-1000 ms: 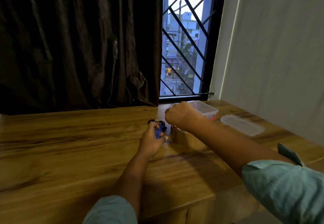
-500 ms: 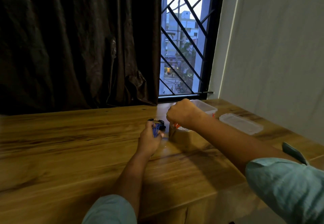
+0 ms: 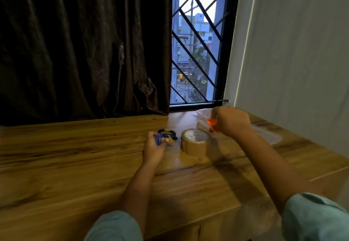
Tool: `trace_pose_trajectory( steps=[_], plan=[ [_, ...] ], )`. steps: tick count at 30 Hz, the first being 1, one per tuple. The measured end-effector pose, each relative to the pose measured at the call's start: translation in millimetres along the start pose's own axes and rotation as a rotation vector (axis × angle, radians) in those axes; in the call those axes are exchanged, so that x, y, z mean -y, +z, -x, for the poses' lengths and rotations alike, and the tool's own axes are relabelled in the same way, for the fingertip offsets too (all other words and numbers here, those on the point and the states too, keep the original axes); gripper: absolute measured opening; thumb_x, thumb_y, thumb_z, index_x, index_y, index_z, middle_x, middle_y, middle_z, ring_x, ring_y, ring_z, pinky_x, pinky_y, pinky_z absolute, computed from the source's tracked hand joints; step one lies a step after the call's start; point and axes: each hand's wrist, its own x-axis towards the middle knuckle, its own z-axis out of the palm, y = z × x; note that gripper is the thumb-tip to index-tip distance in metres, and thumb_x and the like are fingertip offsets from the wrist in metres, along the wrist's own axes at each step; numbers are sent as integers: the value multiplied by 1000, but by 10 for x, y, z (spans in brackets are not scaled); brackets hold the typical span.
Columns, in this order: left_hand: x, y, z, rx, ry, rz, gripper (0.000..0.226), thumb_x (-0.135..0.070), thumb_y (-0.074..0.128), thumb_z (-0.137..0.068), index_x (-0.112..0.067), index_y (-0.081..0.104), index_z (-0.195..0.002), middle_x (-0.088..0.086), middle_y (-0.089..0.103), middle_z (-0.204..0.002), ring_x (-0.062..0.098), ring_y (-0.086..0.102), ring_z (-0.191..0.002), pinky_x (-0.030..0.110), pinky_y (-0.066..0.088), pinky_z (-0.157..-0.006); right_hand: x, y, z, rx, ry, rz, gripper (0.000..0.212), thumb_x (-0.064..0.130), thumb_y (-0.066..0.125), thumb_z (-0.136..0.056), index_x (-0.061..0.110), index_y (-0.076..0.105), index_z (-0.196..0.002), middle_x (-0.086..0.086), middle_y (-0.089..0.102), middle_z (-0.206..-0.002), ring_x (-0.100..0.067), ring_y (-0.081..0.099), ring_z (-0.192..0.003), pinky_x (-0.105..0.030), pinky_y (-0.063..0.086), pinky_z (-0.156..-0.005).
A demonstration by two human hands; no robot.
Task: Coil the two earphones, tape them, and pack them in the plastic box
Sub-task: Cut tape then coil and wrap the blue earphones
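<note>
My left hand (image 3: 154, 147) rests on the wooden table (image 3: 75, 165) and grips a coiled blue earphone (image 3: 159, 138). Just beyond its fingers a coiled black earphone (image 3: 167, 132) lies on the table. To the right of that hand stands a brown tape roll (image 3: 195, 142). Blurred by motion, my right hand (image 3: 233, 120) is raised behind and right of the roll, its fingers curled round an orange object (image 3: 211, 124) that I cannot identify. The clear plastic box (image 3: 203, 112) sits behind that hand, partly hidden.
The box's clear lid (image 3: 269, 136) lies on the table right of my right hand. A dark curtain (image 3: 75, 52) and a barred window (image 3: 196, 52) back the table. A white wall (image 3: 302, 70) runs along the right side.
My right hand has moved right and away from above the tape roll, taking the orange object with it and uncovering the roll. My left hand has stayed put with the blue earphone.
</note>
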Motion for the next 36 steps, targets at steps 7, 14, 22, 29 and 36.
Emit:
trace_pose_trajectory(
  steps=[7, 14, 22, 29, 36],
  plan=[
    [-47, 3, 36, 10, 39, 28, 34, -22, 65, -86, -15, 43, -109, 7, 60, -91, 25, 58, -69, 41, 51, -69, -365, 721, 163, 240, 324, -234, 40, 34, 61, -84, 6, 59, -112, -14, 64, -113, -28, 61, -103, -32, 48, -84],
    [-54, -8, 48, 33, 45, 88, 31, -20, 67, -85, -16, 42, -102, 2, 57, -81, 17, 52, -63, 35, 45, -64, -133, 642, 155, 205, 157, -335, 16, 19, 56, -91, 8, 63, -100, -8, 61, -93, -25, 62, -97, -27, 45, -77],
    [-105, -31, 93, 23, 69, 129, 29, -24, 67, -85, -17, 42, -98, 2, 57, -77, 15, 52, -60, 32, 43, -60, 392, 510, 247, 177, -184, -279, 31, 29, 59, -89, 20, 61, -118, -5, 62, -118, -23, 57, -107, -35, 48, -91],
    [-209, -248, 23, 148, 64, 219, 12, -17, 54, -94, -10, 44, -92, 2, 59, -72, 9, 57, -60, 33, 51, -65, 481, 698, -77, 45, -13, -369, 24, 12, 49, -91, 17, 63, -110, -7, 64, -107, -27, 59, -100, -35, 49, -81],
    [-266, -643, -203, 198, 121, 143, 13, -17, 46, -97, -12, 45, -86, -1, 47, -61, -3, 42, -41, 12, 34, -44, 1244, 496, -291, 658, 210, -1569, 34, 46, 48, -94, 16, 62, -96, -1, 67, -80, -7, 56, -59, -19, 46, -55]
  ],
)
